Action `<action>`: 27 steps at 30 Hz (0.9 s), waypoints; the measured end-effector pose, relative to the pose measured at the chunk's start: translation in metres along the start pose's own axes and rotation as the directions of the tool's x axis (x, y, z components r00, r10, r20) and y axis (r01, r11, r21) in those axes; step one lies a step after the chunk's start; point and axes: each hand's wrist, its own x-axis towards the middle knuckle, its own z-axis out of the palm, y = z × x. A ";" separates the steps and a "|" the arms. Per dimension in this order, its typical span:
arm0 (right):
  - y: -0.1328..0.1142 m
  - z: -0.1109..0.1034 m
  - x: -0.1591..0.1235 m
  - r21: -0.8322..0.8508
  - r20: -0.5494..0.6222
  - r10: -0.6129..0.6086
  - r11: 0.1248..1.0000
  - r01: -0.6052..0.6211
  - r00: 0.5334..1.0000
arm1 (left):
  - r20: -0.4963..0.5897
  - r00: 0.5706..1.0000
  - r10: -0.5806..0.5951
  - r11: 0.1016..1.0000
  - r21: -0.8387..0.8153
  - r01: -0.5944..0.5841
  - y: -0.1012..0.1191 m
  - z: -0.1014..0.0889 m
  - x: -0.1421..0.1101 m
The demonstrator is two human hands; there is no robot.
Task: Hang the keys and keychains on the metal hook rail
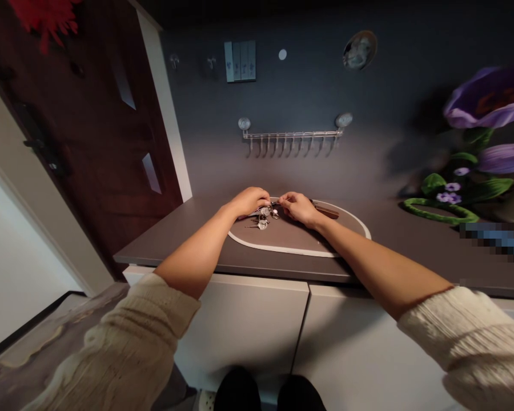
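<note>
A bunch of keys [264,217] lies on an oval mat with a white rim [282,248] on the dark cabinet top [175,240]. My left hand [249,201] is curled over the left side of the bunch, fingers pinched on it. My right hand [297,206] comes in from the right, its fingertips pinched on the same bunch near the ring. One silver key hangs out below the hands. A brown strap-like piece [328,212] lies behind my right hand.
A hook rail [292,137] hangs on the grey wall above the mat. A dark wooden door [89,131] stands at the left. Purple artificial flowers [488,114] and a green ring [439,211] sit at the right. White cabinet doors [248,325] are below.
</note>
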 end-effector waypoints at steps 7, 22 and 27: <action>0.003 -0.002 0.001 0.005 0.008 -0.034 0.999 0.034 0.999 | -0.154 0.987 0.033 0.999 0.048 -0.026 0.005 0.000 0.003; 0.003 -0.003 0.003 0.014 0.025 -0.072 0.997 0.072 0.997 | -0.261 0.939 -0.224 0.887 -0.453 0.085 0.022 -0.009 0.004; -0.003 -0.003 0.002 0.093 -0.003 -0.086 0.992 0.086 0.996 | -0.288 0.911 -0.295 0.750 -0.660 0.034 0.021 -0.008 0.006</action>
